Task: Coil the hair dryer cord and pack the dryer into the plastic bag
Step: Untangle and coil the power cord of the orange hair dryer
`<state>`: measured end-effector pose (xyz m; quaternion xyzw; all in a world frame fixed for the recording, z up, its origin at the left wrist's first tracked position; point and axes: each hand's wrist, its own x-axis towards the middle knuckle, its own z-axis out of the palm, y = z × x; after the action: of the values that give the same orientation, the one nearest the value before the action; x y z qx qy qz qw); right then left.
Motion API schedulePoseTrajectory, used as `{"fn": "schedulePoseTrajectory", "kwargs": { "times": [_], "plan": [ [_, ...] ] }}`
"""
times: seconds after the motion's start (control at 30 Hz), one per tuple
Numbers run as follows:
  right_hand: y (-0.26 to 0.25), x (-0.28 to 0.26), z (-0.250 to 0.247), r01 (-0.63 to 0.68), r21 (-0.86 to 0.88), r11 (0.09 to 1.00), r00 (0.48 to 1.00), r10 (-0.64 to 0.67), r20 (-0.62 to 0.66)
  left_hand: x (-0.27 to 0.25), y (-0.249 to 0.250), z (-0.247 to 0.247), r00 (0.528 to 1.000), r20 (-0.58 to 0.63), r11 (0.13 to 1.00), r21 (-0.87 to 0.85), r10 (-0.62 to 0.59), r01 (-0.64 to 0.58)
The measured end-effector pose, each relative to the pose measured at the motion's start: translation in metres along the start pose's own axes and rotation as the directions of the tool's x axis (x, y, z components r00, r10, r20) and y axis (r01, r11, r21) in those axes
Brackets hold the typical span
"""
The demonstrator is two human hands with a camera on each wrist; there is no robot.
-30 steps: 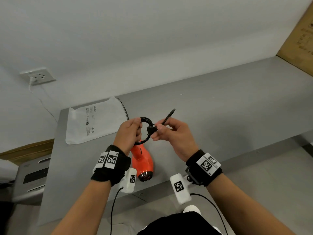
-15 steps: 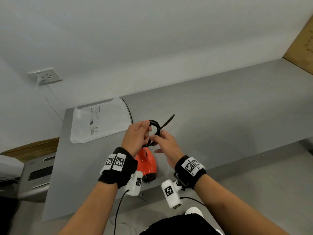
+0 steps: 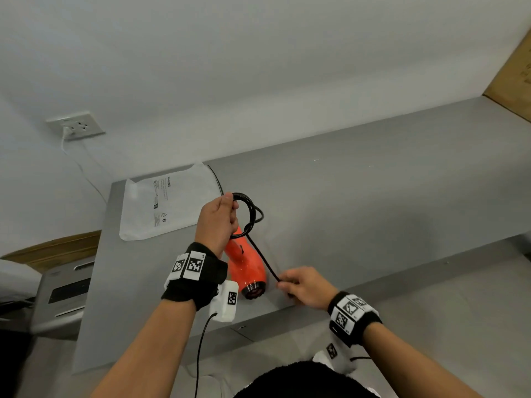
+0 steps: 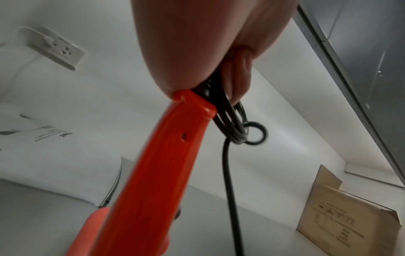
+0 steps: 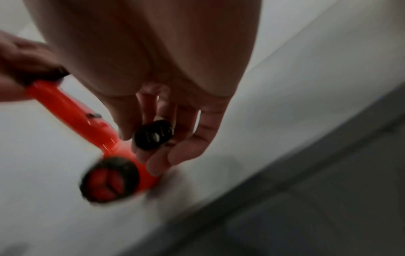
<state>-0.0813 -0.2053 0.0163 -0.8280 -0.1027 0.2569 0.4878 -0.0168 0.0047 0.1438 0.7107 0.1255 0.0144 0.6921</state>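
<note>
The left hand [image 3: 216,222] grips the coil [image 3: 247,214] at the dryer [image 3: 245,265] handle; the right hand [image 3: 306,285] pinches the plug [image 5: 153,135] end taut — pull harder and the loops could slip loose.

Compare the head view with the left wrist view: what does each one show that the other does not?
Only the head view shows the right hand pinching the strap's free end, both wristbands and the dryer's black nozzle. Only the left wrist view shows the small ring where the strap loops around the coil, and a cardboard box. Both show the left hand gripping the coiled cord, the orange dryer, the bag and the wall socket.
</note>
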Motion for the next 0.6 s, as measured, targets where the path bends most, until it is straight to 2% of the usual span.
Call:
{"fn": "schedulePoseTrajectory", "kwargs": {
  "times": [0.03,0.13,0.23,0.33,0.47,0.6],
  "plan": [
    [0.013,-0.006,0.002,-0.033,-0.04,0.999,0.999,0.034,0.004,0.001,0.0,-0.001,1.0,-0.019,1.0,-0.009,-0.005,0.005],
    [0.037,-0.021,0.002,-0.099,0.016,0.995,0.994,0.099,-0.042,0.001,0.0,0.002,1.0,-0.028,1.0,-0.01,0.002,-0.002],
    [0.039,-0.027,-0.003,-0.103,0.02,0.994,0.991,0.104,-0.084,0.002,-0.001,0.004,1.0,-0.029,1.0,-0.012,0.009,-0.009],
    [0.035,-0.036,-0.018,-0.081,0.015,0.997,0.975,0.083,-0.204,0.005,-0.001,0.001,0.999,-0.033,1.0,0.002,0.021,-0.021],
    [0.007,-0.052,-0.05,0.101,0.155,0.983,0.899,-0.023,-0.437,0.008,-0.002,-0.006,0.998,-0.051,0.999,0.019,0.03,-0.029],
    [-0.054,-0.059,-0.086,0.36,0.403,0.842,0.787,-0.041,-0.616,0.009,-0.002,-0.004,0.998,-0.054,1.0,-0.001,0.026,-0.026]
  ]
}}
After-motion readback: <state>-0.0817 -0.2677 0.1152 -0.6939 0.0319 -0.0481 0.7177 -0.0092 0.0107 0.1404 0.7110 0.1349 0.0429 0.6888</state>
